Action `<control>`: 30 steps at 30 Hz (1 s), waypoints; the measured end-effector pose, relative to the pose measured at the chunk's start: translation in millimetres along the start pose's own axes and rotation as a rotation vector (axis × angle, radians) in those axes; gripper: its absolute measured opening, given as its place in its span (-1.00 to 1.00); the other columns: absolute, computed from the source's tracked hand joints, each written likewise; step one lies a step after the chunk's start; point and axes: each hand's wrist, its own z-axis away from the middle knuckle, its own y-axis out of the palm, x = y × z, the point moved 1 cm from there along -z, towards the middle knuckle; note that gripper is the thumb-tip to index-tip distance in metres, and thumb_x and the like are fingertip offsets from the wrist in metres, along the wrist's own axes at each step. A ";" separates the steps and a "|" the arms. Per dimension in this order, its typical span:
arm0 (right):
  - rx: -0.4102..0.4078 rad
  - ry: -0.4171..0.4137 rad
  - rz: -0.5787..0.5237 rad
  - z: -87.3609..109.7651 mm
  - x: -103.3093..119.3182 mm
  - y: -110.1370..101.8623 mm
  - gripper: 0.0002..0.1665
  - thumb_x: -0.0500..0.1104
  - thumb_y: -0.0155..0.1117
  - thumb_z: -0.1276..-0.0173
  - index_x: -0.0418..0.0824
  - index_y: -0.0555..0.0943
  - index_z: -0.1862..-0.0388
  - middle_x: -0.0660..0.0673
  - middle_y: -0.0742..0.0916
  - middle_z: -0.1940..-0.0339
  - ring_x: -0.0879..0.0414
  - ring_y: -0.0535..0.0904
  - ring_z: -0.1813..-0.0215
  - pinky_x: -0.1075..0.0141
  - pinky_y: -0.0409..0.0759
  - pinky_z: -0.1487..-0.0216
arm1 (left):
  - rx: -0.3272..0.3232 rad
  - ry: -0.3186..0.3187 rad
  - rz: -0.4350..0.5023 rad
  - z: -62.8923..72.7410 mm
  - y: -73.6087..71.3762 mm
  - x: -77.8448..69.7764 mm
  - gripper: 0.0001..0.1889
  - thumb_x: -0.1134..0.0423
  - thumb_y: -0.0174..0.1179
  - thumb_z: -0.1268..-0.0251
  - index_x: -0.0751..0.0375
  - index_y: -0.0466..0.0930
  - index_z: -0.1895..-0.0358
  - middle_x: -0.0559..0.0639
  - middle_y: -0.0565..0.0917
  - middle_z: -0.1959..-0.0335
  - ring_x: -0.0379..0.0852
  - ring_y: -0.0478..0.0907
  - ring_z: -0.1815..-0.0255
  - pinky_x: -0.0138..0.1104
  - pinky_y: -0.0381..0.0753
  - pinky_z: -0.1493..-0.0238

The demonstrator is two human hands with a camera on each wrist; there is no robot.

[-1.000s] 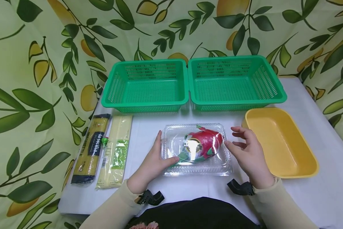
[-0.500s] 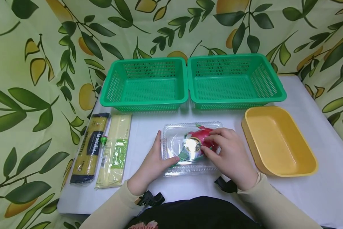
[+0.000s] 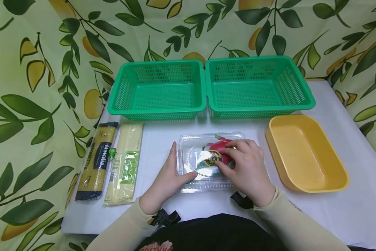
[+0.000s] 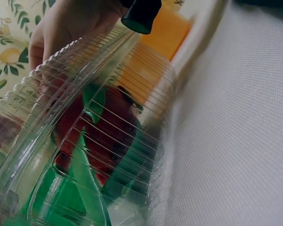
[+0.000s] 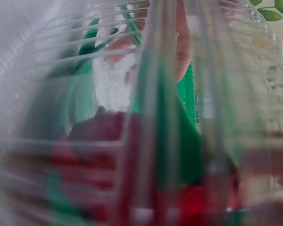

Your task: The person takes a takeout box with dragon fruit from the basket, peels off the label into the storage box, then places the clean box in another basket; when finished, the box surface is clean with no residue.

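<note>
A clear plastic clamshell box lies on the table in front of me in the head view. Through its lid shows a red dragon fruit with green scales. A round black and gold sticker is on the lid. My left hand holds the box's left side, thumb lapping over the front of the lid. Over the lid's right half, my right hand rests its bent fingertips and thumb at the sticker's right edge, covering part of the fruit. The box wall fills much of the left wrist view; the right wrist view is blurred.
Two green baskets stand side by side at the back. A yellow tub is to the right. On the left lie a spaghetti pack and a pale noodle pack, with a small green wrapped item between them.
My right hand has come from the box's right side onto the lid, its fingertips reaching the sticker. My left hand has kept its place on the box.
</note>
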 end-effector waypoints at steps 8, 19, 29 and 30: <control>0.037 0.005 -0.033 -2.2 1.2 1.7 -0.57 -0.15 0.82 -0.14 -0.31 0.88 0.05 -0.21 0.80 -0.08 -0.24 0.55 -0.27 -0.22 0.37 -0.21 | 0.004 0.009 -0.013 -0.4 -0.2 0.2 0.41 -0.02 0.58 -0.19 0.18 -0.35 -0.86 0.23 -0.10 -0.87 0.30 -0.08 -0.84 0.33 0.10 -0.71; 0.149 0.094 -0.102 -7.4 2.1 2.9 -0.67 -0.20 0.72 -0.23 -0.29 0.83 0.08 -0.21 0.72 -0.23 -0.26 0.42 -0.40 -0.30 0.26 -0.31 | 0.007 0.013 -0.009 0.5 -0.2 0.1 0.40 -0.01 0.59 -0.19 0.18 -0.34 -0.86 0.25 -0.08 -0.86 0.32 -0.05 -0.84 0.34 0.12 -0.70; 0.129 0.089 -0.126 -5.9 -2.3 2.5 -0.74 -0.21 0.76 -0.18 -0.23 0.78 0.31 -0.23 0.75 -0.24 -0.23 0.52 -0.35 -0.23 0.35 -0.33 | 0.001 0.021 -0.027 -0.5 -0.2 0.6 0.41 -0.02 0.60 -0.17 0.18 -0.32 -0.86 0.25 -0.05 -0.86 0.31 -0.02 -0.83 0.34 0.14 -0.70; 0.118 0.097 -0.131 -5.3 -2.5 1.9 -0.70 -0.20 0.79 -0.14 -0.27 0.79 0.30 -0.24 0.75 -0.25 -0.22 0.54 -0.34 -0.20 0.40 -0.32 | 0.001 0.023 -0.028 -0.6 -0.2 1.0 0.41 -0.02 0.60 -0.17 0.18 -0.32 -0.86 0.25 -0.04 -0.86 0.32 -0.01 -0.83 0.35 0.15 -0.69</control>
